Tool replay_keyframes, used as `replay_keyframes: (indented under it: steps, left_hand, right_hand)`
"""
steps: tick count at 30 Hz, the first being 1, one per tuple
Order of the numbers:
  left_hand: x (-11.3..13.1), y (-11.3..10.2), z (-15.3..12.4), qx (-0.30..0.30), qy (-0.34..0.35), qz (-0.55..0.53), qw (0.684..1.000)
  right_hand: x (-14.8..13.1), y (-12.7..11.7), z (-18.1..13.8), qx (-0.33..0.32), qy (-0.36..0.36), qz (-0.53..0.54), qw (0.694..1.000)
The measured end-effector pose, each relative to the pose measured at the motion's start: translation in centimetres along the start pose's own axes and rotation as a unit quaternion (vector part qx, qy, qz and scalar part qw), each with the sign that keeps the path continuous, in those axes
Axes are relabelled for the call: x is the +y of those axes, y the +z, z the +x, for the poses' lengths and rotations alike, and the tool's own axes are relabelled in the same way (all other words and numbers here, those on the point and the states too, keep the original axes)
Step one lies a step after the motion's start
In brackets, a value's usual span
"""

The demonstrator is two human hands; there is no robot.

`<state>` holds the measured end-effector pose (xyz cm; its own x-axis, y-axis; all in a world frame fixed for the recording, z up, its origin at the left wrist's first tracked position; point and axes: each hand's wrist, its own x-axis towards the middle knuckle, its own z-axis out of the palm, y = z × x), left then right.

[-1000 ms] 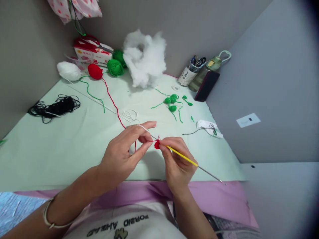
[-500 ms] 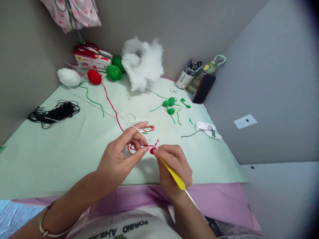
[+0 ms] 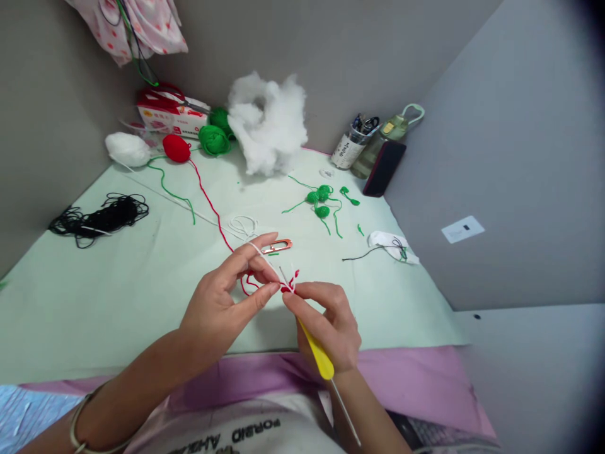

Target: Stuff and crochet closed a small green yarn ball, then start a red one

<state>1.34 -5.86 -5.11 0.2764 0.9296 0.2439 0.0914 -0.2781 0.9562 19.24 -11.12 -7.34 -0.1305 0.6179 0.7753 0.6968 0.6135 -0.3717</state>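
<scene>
My right hand (image 3: pixel 326 321) is closed around a yellow-handled crochet hook (image 3: pixel 316 351), whose metal tip points up into a tiny red and white crochet piece (image 3: pixel 289 285). My left hand (image 3: pixel 227 296) pinches that piece between thumb and fingers, with white yarn running over its forefinger. Red yarn (image 3: pixel 210 205) trails from the piece across the table to a red yarn ball (image 3: pixel 176 148) at the back left.
On the pale green table (image 3: pixel 118 277): an orange thread snip (image 3: pixel 278 246), small green crochet pieces (image 3: pixel 321 200), black yarn tangle (image 3: pixel 97 215), white and green yarn balls, white stuffing (image 3: pixel 267 123), a pen cup, a bottle and a dark phone (image 3: pixel 382 167). Grey partition walls surround it.
The crochet hook has swung from pointing right and flat to pointing up, handle toward me. Both hands dropped slightly, uncovering the orange snip behind them.
</scene>
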Motion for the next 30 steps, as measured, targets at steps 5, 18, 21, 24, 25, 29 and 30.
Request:
replay_keyframes:
  steps: [5,18,21,24,25,29,30]
  left_hand:
    - [0.1,0.0,-0.1,0.000,0.021,-0.002,1.000]
    - [1.6,-1.6,2.1,-0.060,0.287,0.256,0.921]
    - [1.5,-1.8,2.0,-0.049,0.283,0.272,0.918]
    - [1.4,-1.8,1.8,-0.044,0.281,0.267,0.921]
    - [1.4,-1.8,1.7,-0.044,0.280,0.266,0.921]
    - [1.5,-1.8,1.6,-0.058,0.285,0.259,0.921]
    - [1.5,-1.9,1.6,-0.065,0.288,0.256,0.920]
  right_hand:
    - [-0.2,0.0,0.3,0.001,0.012,0.022,1.000]
    - [-0.1,0.1,0.3,-0.040,0.021,0.076,0.996]
    - [0.1,0.0,0.3,-0.036,0.025,0.072,0.996]
    - [0.2,0.0,0.4,-0.033,0.030,0.063,0.997]
    - [0.2,-0.1,0.4,-0.033,0.030,0.061,0.997]
    - [0.4,0.0,0.4,-0.033,0.019,0.070,0.997]
    - [0.4,0.0,0.4,-0.033,0.017,0.073,0.997]
